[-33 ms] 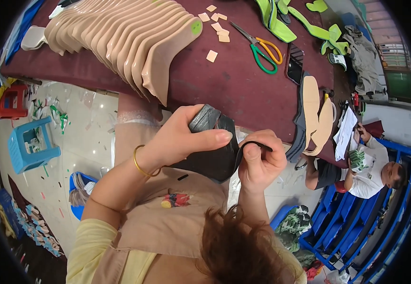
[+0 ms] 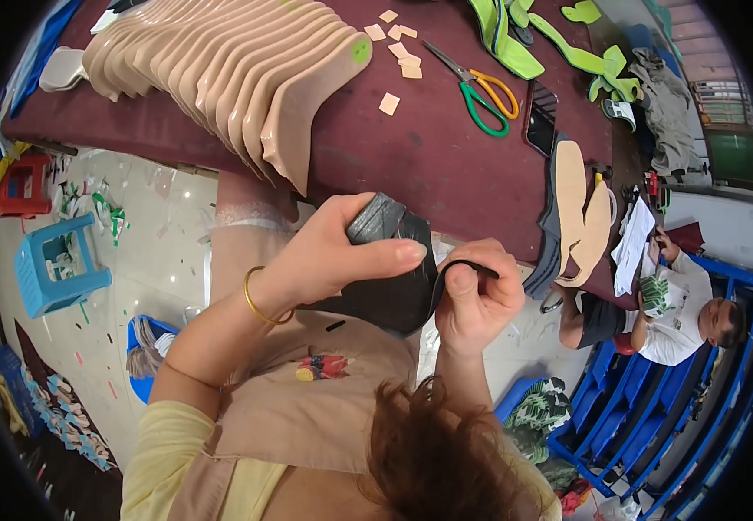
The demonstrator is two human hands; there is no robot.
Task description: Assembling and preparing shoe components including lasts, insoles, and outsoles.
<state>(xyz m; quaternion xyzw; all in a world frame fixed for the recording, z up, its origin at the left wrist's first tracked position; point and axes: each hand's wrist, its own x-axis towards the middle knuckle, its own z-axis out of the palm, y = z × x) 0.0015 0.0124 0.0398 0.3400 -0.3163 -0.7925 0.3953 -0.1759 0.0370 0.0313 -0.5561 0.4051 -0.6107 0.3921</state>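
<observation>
Just off the table's near edge, my left hand (image 2: 337, 243) grips a black, shoe-last-shaped block (image 2: 372, 300), thumb across its upper end. That end looks bound with shiny black tape. My right hand (image 2: 480, 291), at the block's right side, is closed in a pinch on a thin black strip (image 2: 472, 264). The strip curves over the fingers and runs down along the block's edge. My palms and fingers hide part of the block. A long overlapping row of beige insole-like pieces (image 2: 285, 117) lies on the table beyond my left hand.
On the dark red table (image 2: 376, 148) lie scissors (image 2: 472, 89), a phone (image 2: 540, 117), small beige squares (image 2: 389, 104), lime-green strap pieces (image 2: 515, 54) and beige sole shapes (image 2: 570, 187). A blue stool (image 2: 62, 265) stands left. Another person (image 2: 676, 304) sits at the right by blue racks (image 2: 624, 408).
</observation>
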